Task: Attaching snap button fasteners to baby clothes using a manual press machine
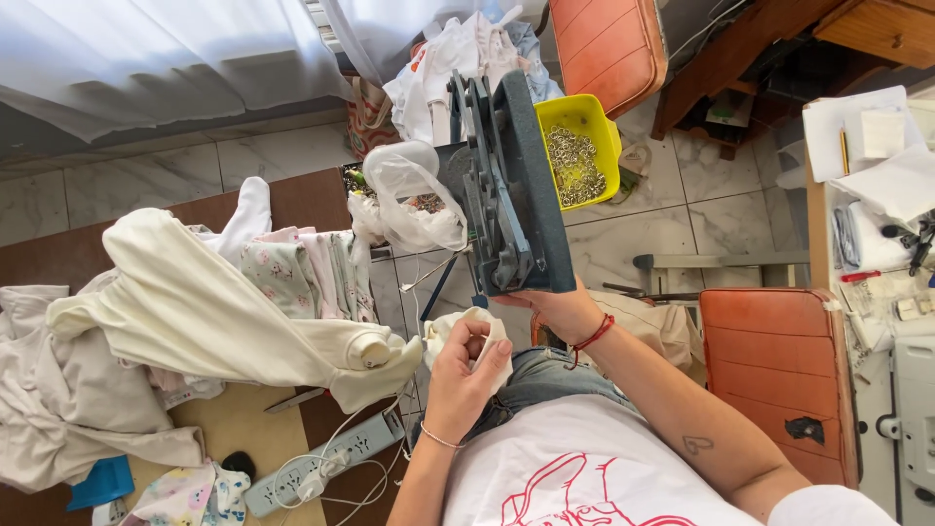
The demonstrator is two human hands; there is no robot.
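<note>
Setting: marble-tiled floor [672, 209] under a brown worktop [312, 200] heaped with baby clothes; white curtain [146, 54] at 11 o'clock.
Item in hand: small cream garment piece [466, 329], just below the press at centre, over our lap.
Left hand [466, 375]: fingers pinched on the cream piece, thumb folded into the cloth.
Right hand [560, 310]: up against the base of the press, red cord at the wrist; whether it grips or only rests we cannot tell.
Handling: we judge the cloth light, soft and limp, not fragile; it will sag unless pinched near the edge that goes under the press, with both layers kept flat.
Press [511, 185]: grey-blue metal hand press at 12 o'clock, stiff and heavy by its look.
Yellow tub [584, 146]: at 1 o'clock, full of small metal rings.
Plastic bag [414, 200]: clear, just left of the press, crowding it.
Cream sleepsuit [224, 312]: at 9 o'clock, its sleeve end touching the held piece; may snag.
Power strip [321, 468]: at 7 o'clock, white cables trailing towards the hands.
Orange chair [779, 370]: at 3 o'clock, apart.
</note>
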